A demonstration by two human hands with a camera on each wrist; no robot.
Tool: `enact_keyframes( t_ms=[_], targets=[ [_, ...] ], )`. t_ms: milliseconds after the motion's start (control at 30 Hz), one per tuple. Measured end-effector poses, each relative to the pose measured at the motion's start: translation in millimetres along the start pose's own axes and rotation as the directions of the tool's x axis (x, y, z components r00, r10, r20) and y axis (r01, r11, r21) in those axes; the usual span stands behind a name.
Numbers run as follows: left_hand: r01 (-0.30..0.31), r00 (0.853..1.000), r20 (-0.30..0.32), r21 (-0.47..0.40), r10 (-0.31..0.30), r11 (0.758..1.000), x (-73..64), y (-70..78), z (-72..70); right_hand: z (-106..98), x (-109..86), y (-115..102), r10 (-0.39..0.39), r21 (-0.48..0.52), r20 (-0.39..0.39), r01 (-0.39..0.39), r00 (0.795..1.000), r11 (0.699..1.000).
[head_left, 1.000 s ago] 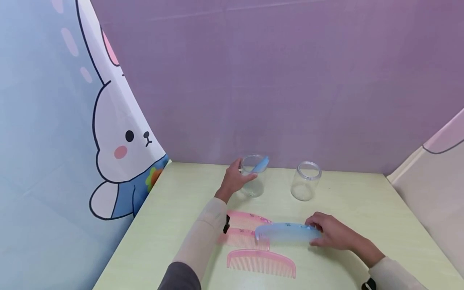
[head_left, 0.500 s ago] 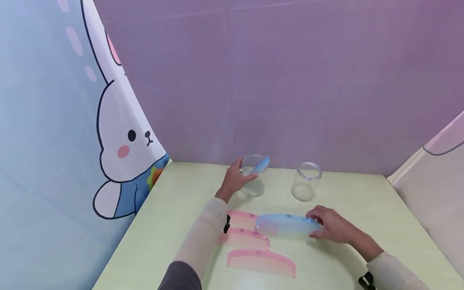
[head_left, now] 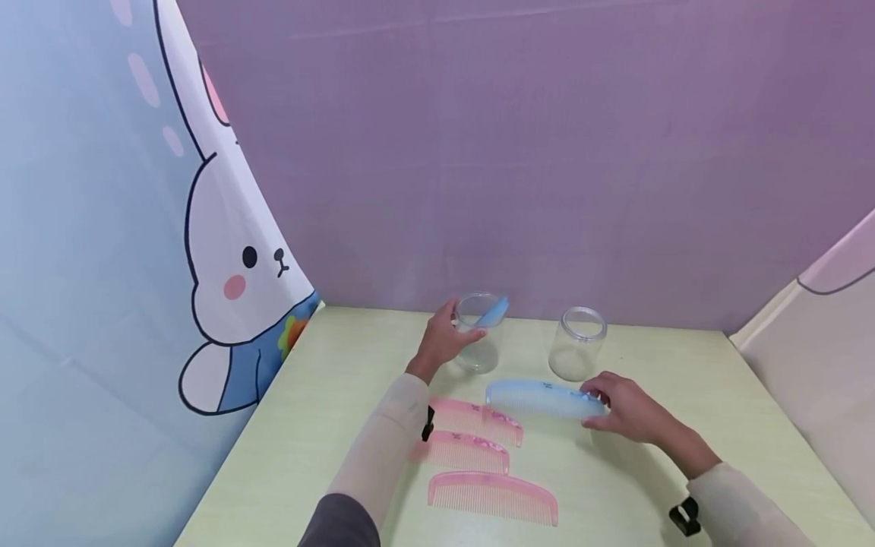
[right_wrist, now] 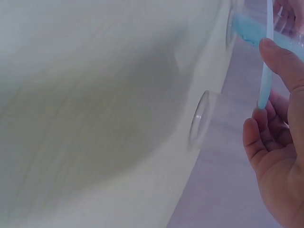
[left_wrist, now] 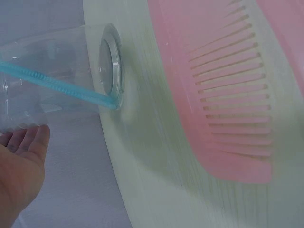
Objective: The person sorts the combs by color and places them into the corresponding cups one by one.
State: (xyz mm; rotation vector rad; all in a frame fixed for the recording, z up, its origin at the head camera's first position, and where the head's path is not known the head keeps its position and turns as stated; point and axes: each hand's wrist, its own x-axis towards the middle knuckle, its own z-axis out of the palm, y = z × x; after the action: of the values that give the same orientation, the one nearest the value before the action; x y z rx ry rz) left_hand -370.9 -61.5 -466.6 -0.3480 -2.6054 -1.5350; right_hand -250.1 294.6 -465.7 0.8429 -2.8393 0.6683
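At table (head_left: 697,372), left fingers (left_wrist: 40,141) grip a jar (head_left: 478,353), right fingers (right_wrist: 251,135) a blue comb (head_left: 540,396), teeth (head_left: 522,403) visible only from head

From where I sit, the blue combs (head_left: 533,397) look like smooth, translucent plastic with a soft sheen, and the pink combs (head_left: 492,482) seem the same stuff. I see the jars (head_left: 573,358) as clear, smooth and glossy, though I can't tell glass from plastic. The table (head_left: 683,410) looks smooth with a faint wood-like grain; the purple backdrop (head_left: 519,167) is matt, lightly creased cloth, and the sleeves (head_left: 384,425) matt cloth too.
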Motion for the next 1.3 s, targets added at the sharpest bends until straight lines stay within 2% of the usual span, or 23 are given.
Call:
enact_keyframes(
  t_ms=[200, 533, 1000, 1300],
  targets=[
    [0.002, 1.0, -0.001, 0.008, -0.002, 1.0, 0.1, 0.7, -1.5, -1.4, 10.2, 0.2, -0.023, -0.036, -0.04, 0.021, 0.999, 0.999],
    [0.005, 1.0, -0.007, 0.018, -0.005, 1.0, -0.6, 0.1, -0.4, -10.5, 26.7, -2.6, 0.034, -0.077, -0.029, -0.036, 0.999, 0.996],
    [0.013, 1.0, -0.009, 0.016, -0.013, 1.0, -0.1, 3.7, 0.7, -24.6, 37.6, -1.4, 0.108, -0.059, -0.064, -0.112, 0.992, 0.992],
    [0.005, 1.0, -0.004, 0.012, -0.005, 1.0, 0.6, 2.9, 1.0, -33.3, 39.0, -0.5, 0.095, -0.076, -0.081, -0.102, 0.992, 0.992]
  ],
)
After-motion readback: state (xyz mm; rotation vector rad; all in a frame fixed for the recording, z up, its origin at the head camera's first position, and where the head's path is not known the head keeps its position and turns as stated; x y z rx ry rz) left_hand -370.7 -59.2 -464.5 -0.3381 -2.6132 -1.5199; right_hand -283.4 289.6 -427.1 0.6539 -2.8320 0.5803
